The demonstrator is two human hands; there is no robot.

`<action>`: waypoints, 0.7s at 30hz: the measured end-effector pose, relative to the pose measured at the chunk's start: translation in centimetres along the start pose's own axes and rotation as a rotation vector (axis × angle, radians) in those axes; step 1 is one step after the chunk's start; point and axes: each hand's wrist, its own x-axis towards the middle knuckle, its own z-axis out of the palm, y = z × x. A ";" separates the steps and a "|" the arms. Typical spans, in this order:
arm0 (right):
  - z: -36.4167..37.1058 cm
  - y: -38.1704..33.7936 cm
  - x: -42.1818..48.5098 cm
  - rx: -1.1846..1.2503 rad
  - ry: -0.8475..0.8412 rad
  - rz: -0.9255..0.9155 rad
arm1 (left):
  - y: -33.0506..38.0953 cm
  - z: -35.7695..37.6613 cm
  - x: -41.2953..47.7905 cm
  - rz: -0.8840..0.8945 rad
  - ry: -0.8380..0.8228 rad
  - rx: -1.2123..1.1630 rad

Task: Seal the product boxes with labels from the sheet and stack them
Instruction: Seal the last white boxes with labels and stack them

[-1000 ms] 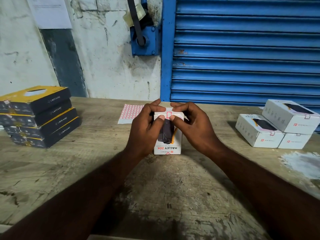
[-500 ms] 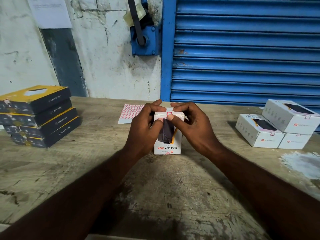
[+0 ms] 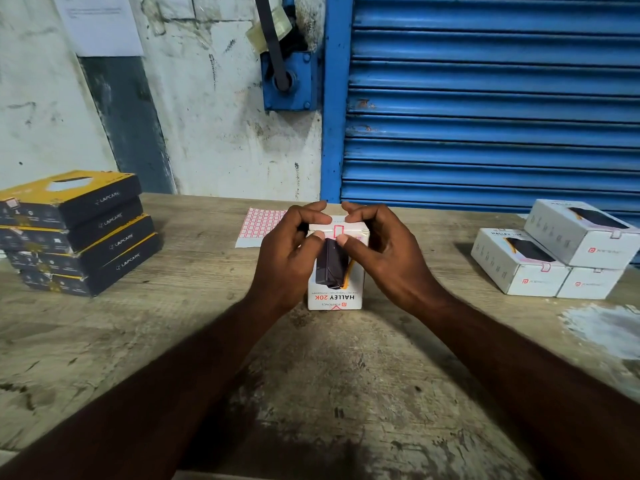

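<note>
So the white box point(image 3: 334, 296) is standing on end on the wooden table point(image 3: 311, 375), and everything else sits around it: label sheet point(image 3: 258, 225) just behind it to the left, the sealed white boxes point(image 3: 554, 258) piled well off to its right, and a stack of dark boxes point(image 3: 76, 233) well off to its left. Both hands are curled round the top of the box. The left hand point(image 3: 287, 251) and right hand point(image 3: 384, 251) each have fingers hooked over the top and a thumb pressed on the near face, either side of the red-edged label point(image 3: 337, 230) that's folded over the flap edge. Looks like the rub-down step to me. I'd brace the box from behind with the fingers, then slide the thumbs outward from the fold so both halves stick flat with no lifted corner before it goes on the pile.
</note>
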 end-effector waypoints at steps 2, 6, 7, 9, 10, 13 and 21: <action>-0.2 0.2 0.1 0.018 -0.004 0.008 | 0.2 -0.1 0.0 0.000 -0.010 -0.014; -0.8 -0.3 0.4 0.025 0.018 -0.023 | 0.7 -0.4 0.1 0.029 -0.013 -0.079; -1.0 -0.5 0.5 0.027 0.015 -0.031 | 0.7 -0.5 0.2 0.032 -0.017 -0.090; -1.4 -0.9 0.8 0.016 0.013 -0.049 | 0.6 -0.8 0.4 0.029 -0.036 -0.089; -1.7 -1.0 0.9 0.001 0.019 -0.057 | 0.5 -0.8 0.4 0.019 -0.046 -0.078; -2.2 -1.2 1.1 -0.047 0.049 -0.056 | 0.3 -0.9 0.5 -0.021 -0.051 0.001; -2.3 -1.2 1.4 -0.124 0.031 0.005 | -0.3 -1.6 0.8 -0.034 -0.123 0.251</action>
